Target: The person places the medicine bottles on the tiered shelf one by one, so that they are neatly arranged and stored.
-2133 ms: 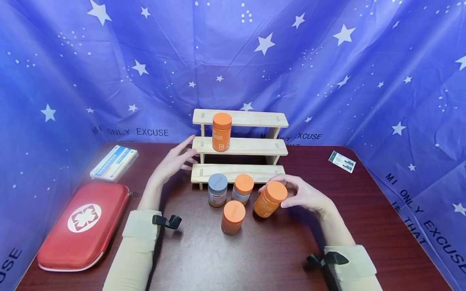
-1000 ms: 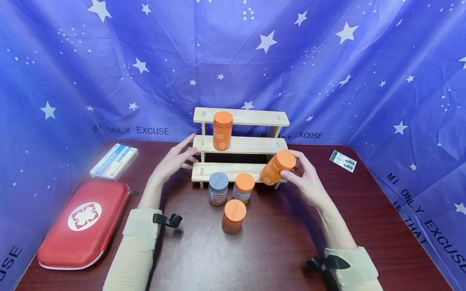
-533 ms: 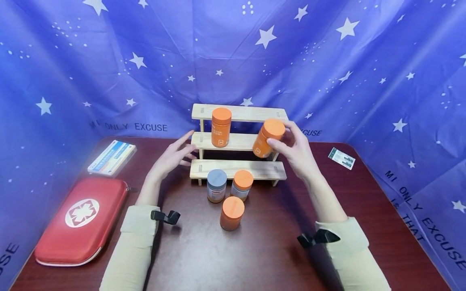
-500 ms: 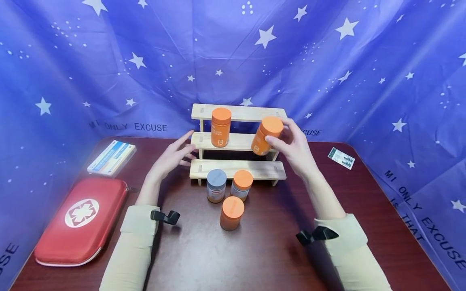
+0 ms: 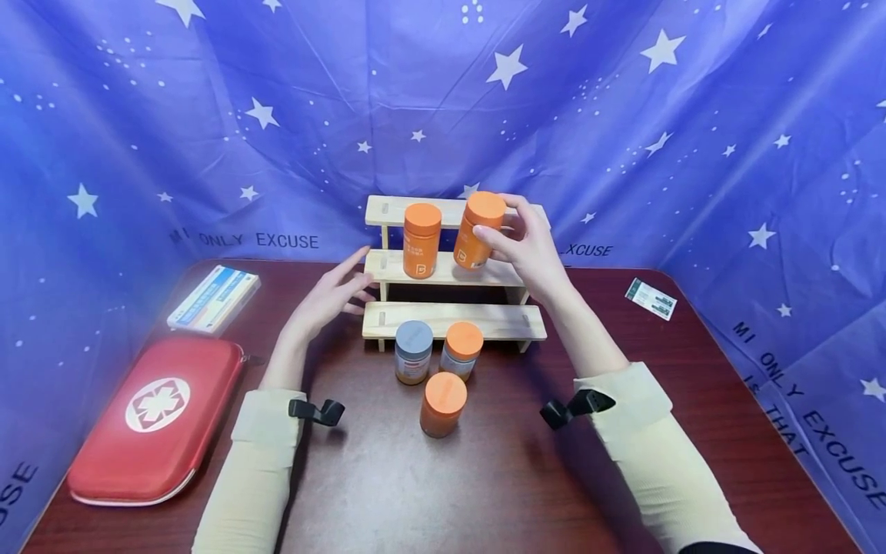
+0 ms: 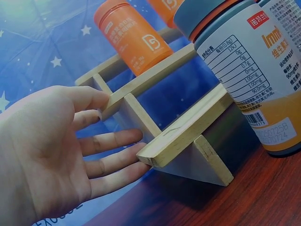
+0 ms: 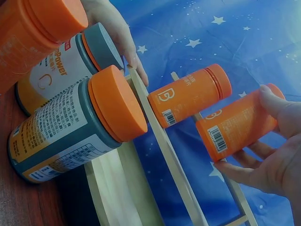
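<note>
In the head view, my right hand grips an orange supplement bottle between thumb and fingers. It leans slightly over the middle tier of the wooden tiered rack; in the right wrist view its base looks apart from the board. Left of it, another orange bottle stands upright on that tier. My left hand is at the rack's left end, its fingers extended, fingertips against the board ends. In front of the rack stand a grey-lidded bottle, an orange-lidded bottle and an orange bottle.
A red first-aid case lies on the dark wood table at the left, with a blue-and-white box behind it. At the far right lies a green-and-white packet. A starry blue cloth hangs behind.
My right hand has lifted the orange bottle from the table in front of the rack, up and leftward to the middle tier. The left hand has stayed at the rack's left end.
</note>
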### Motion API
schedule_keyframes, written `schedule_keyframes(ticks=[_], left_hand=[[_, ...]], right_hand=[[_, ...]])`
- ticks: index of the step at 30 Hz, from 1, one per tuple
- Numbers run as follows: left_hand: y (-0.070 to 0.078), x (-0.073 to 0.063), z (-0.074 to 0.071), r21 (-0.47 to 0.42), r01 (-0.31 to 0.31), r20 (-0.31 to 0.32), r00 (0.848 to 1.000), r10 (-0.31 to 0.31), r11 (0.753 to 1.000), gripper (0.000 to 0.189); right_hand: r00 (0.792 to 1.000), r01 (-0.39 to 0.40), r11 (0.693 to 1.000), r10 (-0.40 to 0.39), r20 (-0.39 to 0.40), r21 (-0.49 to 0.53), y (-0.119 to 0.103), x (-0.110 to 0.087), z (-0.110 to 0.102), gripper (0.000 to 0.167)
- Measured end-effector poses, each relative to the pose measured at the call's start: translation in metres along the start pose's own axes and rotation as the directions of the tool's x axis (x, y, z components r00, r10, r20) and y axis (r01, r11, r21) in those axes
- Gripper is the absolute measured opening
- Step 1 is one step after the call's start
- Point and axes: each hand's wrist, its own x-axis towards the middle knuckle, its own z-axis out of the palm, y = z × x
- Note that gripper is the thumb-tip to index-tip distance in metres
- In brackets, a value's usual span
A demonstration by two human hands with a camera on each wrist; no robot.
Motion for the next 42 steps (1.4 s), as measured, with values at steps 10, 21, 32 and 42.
schedule_keyframes(ticks=[10, 21, 32, 42], left_hand=[[-0.001, 0.0, 0.0, 0.01, 0.005, 0.0, 1.0, -0.005, 1.0, 0.066], [-0.002, 0.001, 0.001, 0.008, 0.001, -0.003, 1.0, -0.001, 1.0, 0.066], [-0.001, 0.001, 0.001, 0.005, 0.002, -0.003, 1.0, -0.002, 1.0, 0.065], [0.0, 0.001, 0.001, 0.004, 0.002, -0.01, 1.0, -0.002, 1.0, 0.067]], right_hand=[[0.997, -0.069, 0.997, 0.07, 0.028, -0.028, 0.005, 0.007, 0.004, 0.055], [0.997, -0.071, 0.995, 0.073, 0.033, -0.071, 0.016, 0.011, 0.006, 0.058], [0.995, -0.096, 0.995, 0.097, 0.018, -0.02, 0.029, 0.012, 0.009, 0.053], [0.994, -0.111, 0.994, 0.111, 0.013, 0.01, 0.032, 0.013, 0.013, 0.056]])
